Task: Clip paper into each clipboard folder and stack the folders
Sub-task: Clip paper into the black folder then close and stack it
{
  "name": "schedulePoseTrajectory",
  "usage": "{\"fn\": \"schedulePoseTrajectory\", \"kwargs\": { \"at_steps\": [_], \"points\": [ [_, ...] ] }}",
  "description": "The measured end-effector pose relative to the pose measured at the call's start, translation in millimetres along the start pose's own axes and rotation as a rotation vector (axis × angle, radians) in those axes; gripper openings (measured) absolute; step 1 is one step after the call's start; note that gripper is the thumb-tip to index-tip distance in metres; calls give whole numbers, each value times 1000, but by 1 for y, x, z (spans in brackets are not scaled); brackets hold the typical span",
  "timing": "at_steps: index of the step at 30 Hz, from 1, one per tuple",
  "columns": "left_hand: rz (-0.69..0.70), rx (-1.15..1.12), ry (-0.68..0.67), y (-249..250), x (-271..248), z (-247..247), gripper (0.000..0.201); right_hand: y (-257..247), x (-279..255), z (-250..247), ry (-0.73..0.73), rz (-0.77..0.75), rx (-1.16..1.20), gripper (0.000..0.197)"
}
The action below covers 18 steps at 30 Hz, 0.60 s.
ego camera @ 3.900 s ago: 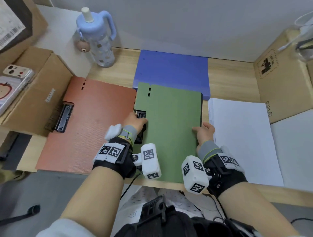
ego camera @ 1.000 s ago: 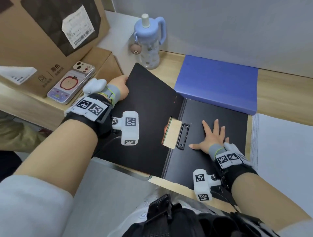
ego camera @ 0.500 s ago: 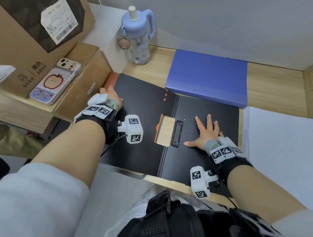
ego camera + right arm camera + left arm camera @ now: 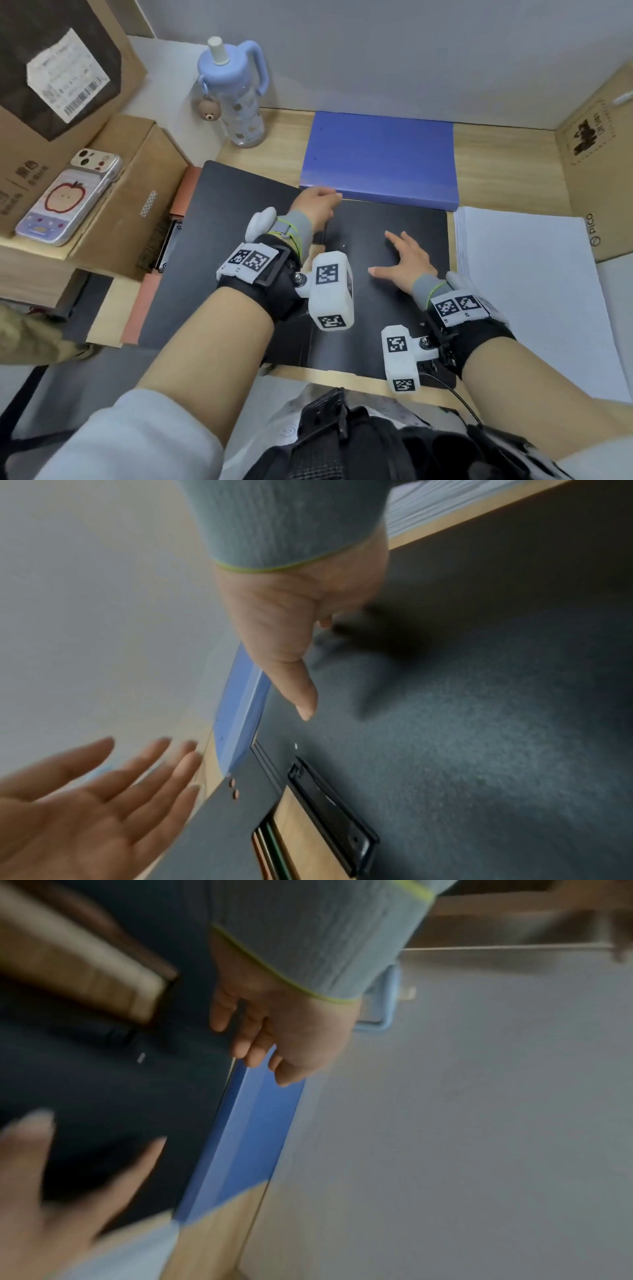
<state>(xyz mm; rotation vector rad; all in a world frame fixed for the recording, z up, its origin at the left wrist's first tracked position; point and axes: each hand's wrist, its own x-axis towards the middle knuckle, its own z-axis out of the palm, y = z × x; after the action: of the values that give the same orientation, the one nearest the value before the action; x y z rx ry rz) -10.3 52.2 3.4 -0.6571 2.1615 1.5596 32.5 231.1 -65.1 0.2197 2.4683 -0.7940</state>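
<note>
Centrally, an open black folder (image 4: 239,219) lies flat on the desk (image 4: 507,178), near a closed blue folder (image 4: 380,157). Right hand (image 4: 406,262), fingers spread, presses its right half; left hand (image 4: 315,205), fingers relaxed and holding nothing, hovers at its far edge. Paper (image 4: 534,294) lies right.

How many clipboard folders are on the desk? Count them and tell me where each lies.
3. An open black-lined folder lies in the centre; a salmon folder peeks out beneath its left side; a blue folder lies closed behind. Others may be hidden underneath.
</note>
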Motion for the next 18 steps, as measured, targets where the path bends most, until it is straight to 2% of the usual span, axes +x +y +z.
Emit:
{"fn": "schedulePoseTrajectory", "kwargs": {
  "at_steps": [2,4,6,9,11,13,18],
  "points": [
    [-109,-135,-152,2,-7,30,16,10,-3,-8,62,16,39,83],
    [-163,-198,-237,2,-10,51,14,19,-7,-16,110,17,52,82],
    [-180,-220,-290,2,-12,72,17,31,-12,-26,155,41,57,80],
    [-196,-203,-384,9,-20,112,33,61,-23,-44,247,131,100,76],
    [-219,-213,-427,9,-25,129,32,76,-27,-51,280,186,134,74],
    [-255,-204,-459,10,-29,152,19,97,-33,-63,326,266,167,73],
    [-327,-187,-474,5,-36,192,26,143,-45,-87,396,442,288,75]
  ]
}}
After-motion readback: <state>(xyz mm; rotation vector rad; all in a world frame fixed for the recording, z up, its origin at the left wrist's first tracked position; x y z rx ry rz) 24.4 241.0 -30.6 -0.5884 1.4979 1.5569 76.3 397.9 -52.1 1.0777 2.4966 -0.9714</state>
